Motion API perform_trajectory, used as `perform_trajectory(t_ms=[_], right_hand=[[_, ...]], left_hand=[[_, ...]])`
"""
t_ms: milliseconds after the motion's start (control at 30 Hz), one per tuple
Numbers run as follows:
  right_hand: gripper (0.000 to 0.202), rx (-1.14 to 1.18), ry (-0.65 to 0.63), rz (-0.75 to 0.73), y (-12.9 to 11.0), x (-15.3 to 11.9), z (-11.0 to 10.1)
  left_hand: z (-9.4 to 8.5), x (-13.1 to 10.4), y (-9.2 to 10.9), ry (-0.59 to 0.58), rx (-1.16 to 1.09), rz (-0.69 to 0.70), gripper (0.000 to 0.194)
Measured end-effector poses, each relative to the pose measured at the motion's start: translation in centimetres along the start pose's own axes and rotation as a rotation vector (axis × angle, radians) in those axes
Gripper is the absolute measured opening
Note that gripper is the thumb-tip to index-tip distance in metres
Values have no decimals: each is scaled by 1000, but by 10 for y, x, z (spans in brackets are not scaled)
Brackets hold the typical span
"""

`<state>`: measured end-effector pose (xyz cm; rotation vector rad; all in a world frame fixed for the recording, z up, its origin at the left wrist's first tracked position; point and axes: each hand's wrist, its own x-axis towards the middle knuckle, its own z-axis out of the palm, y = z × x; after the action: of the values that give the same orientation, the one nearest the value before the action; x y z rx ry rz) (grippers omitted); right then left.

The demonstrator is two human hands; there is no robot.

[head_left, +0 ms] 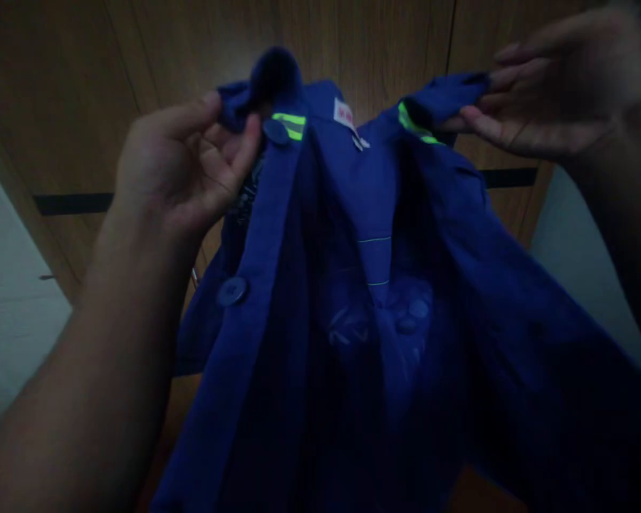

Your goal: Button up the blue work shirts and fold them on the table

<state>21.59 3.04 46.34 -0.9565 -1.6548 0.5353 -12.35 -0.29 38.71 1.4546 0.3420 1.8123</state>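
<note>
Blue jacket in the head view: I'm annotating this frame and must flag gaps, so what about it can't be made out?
All in the head view:
Collar label: lettering too small and blurred to read.
Blue jacket, lower part: cut off by the bottom edge.
Pale marks inside it: dim and blurred; cannot tell what they show.
Inside, low down: lost in deep shadow.

We see a blue jacket [264,249] held up by both sides of its collar [456,98], hanging wide open at the front. We spot round blue buttons [231,291] down one edge, bright yellow-green stripes [298,127] near the collar and a white tag [345,114] at the back of the neck. Low down, it looks too dark for us to be sure.
</note>
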Motion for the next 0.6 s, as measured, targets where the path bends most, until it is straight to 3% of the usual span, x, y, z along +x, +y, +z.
perform_trajectory(t_ms=[67,133,233,300,433,600], right_hand=[[45,252,-41,103,12,5,22],[35,219,65,184,35,12,48],[19,16,50,258,87,14,88],[9,-36,19,317,126,5,110],[31,-53,11,349,188,-33,147],[34,-2,11,320,231,-82,185]], left_hand=[[4,20,-5,-104,-36,-81,24],[1,35,-21,-195,25,-167,24],[-17,32,-74,-198,142,-227,27],[-35,14,-121,-131,291,-344,36],[-68,-40,-199,-104,480,-570,49],[-98,-92,-244,-138,665,-722,69]])
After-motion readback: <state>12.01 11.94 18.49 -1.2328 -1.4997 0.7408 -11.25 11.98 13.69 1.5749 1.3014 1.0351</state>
